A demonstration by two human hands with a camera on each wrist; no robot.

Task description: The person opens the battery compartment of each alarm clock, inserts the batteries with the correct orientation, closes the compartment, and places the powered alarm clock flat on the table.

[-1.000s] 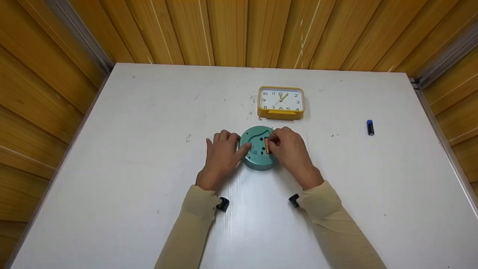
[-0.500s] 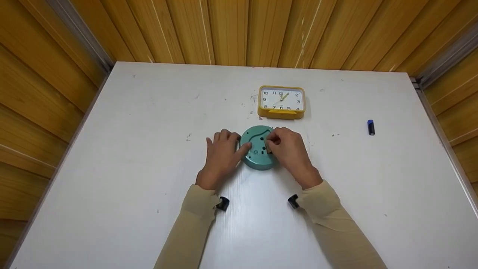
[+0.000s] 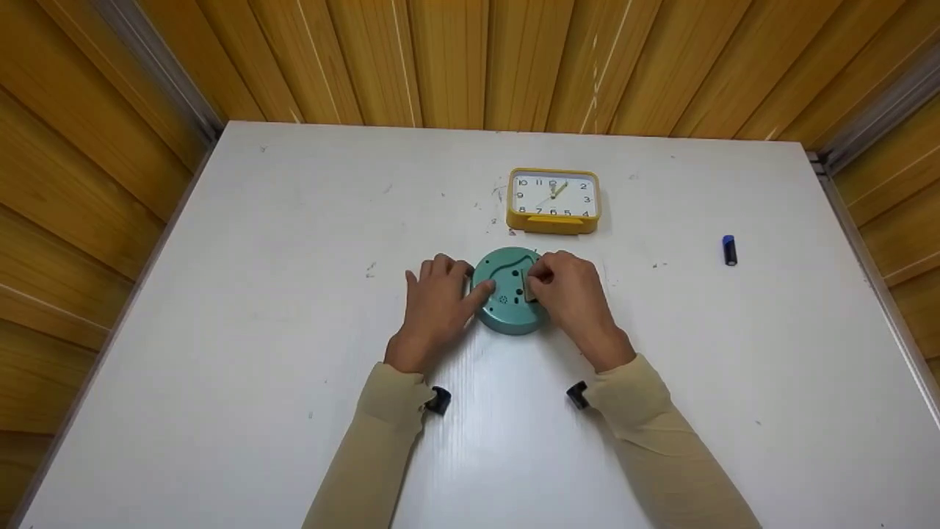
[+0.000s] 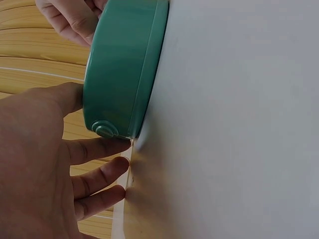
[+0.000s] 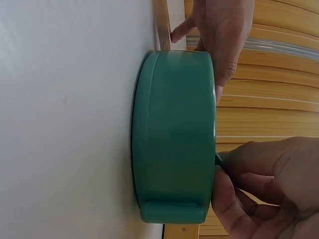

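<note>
A round green alarm clock [image 3: 508, 319] lies face down on the white table, its back with small knobs and holes turned up. My left hand [image 3: 437, 308] holds it at the left side, thumb on the back and index finger along the rim; the other fingers reach down to the table. Over the battery slot at the clock's right side, my right hand [image 3: 574, 297] pinches a small green battery cover [image 5: 218, 159] between thumb and index finger. Those fingers hide most of the cover and slot. In the left wrist view, a round button [image 4: 104, 129] shows on the clock's side.
Beyond the green clock stands a yellow rectangular alarm clock [image 3: 554, 224], its dial facing up. A dark battery with a blue end [image 3: 729, 251] lies on the table [image 3: 294, 220] at the right. Wood-panelled walls [image 3: 440, 66] enclose the back and sides.
One second ago an orange battery showed in the slot; now the cover and right fingers hide it. The right fingers have shifted slightly at the slot; the left hand stays put.
</note>
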